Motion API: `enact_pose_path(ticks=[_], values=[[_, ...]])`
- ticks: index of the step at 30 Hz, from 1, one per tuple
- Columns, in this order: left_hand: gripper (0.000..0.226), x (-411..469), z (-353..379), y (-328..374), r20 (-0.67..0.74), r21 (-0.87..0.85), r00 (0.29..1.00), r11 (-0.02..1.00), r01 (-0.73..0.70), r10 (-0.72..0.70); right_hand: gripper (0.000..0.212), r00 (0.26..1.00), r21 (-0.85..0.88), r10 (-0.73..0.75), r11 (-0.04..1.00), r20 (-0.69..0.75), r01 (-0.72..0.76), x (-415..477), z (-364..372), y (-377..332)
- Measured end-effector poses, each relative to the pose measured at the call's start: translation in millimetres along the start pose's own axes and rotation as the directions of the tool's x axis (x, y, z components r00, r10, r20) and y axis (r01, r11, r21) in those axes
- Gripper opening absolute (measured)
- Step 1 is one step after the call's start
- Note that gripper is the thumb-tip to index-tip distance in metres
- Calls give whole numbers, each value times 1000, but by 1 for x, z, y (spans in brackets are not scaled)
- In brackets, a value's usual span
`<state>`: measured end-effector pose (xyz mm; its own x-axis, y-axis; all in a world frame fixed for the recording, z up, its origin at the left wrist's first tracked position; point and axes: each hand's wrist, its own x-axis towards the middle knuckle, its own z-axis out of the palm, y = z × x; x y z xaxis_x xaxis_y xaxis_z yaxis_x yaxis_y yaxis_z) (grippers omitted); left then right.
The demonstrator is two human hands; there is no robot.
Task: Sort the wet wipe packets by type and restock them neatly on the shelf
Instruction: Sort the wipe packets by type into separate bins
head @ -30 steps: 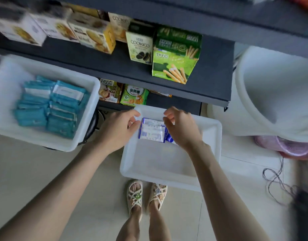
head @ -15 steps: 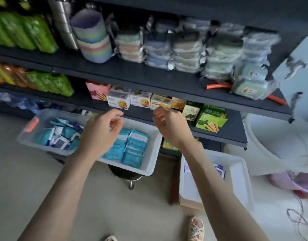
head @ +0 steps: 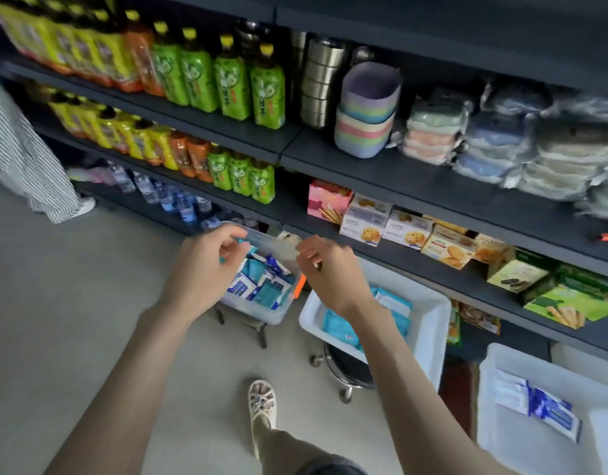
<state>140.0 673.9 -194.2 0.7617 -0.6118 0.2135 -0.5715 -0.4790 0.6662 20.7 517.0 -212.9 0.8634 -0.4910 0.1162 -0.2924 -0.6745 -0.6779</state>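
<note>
Clear bin [head: 261, 315] of mixed packets [head: 258, 286] | left hand [head: 203, 269], right hand [head: 330, 275] above, fingers loosely curled, seemingly empty | advice: pick one type per reach.

Little legible. Green bottles [head: 266, 94] on the top shelf: vertical Chinese characters on the label, the lower one reads 茶, the one above is likely 绿 but soft. Lower green bottles [head: 241, 178]: same label layout, too blurred to read. Yellow bottles [head: 90, 46] and orange bottles [head: 138, 60]: print smeared. Cookie boxes [head: 364, 222]: small wording, unreadable. Green box [head: 570, 303]: lettering unreadable. Packets [head: 261, 286] in the clear bin and blue-white packet [head: 535, 409] in the white bin: printed labels, no text resolvable.
</note>
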Motion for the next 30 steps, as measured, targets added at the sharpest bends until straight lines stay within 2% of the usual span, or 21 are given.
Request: enact_pose_path(ticks=[5, 9, 12, 16, 19, 22, 25, 30], values=[[13, 41, -11, -92, 97, -33, 988, 991, 128, -124, 17, 988, 67, 140, 987, 70, -145, 70, 88, -7], [24, 73, -18, -151, 180, -29, 963, 978, 207, -199, 16, 968, 98, 215, 969, 130, -228, 113, 141, -17], [12, 104, -16, -185, 248, -29, 939, 967, 254, -239, 19, 939, 108, 310, 939, 147, -327, 142, 168, -17], [11, 150, 1, -233, 347, -38, 900, 955, 295, -264, 18, 887, 89, 425, 891, 181, -446, 180, 213, -1], [11, 183, 24, -277, 445, -19, 861, 959, 283, -245, 18, 835, 86, 516, 839, 190, -538, 208, 249, 15], [14, 209, 46, -319, 545, 14, 796, 951, 307, -265, 18, 753, 104, 636, 748, 170, -655, 228, 285, 30], [15, 231, 76, -365, 607, 39, 736, 936, 349, -299, 18, 660, 142, 731, 645, 173, -751, 244, 328, 53], [21, 244, 143, -433, 669, 129, 650, 917, 377, -361, 19, 547, 164, 811, 522, 207, -837, 262, 401, 96]])
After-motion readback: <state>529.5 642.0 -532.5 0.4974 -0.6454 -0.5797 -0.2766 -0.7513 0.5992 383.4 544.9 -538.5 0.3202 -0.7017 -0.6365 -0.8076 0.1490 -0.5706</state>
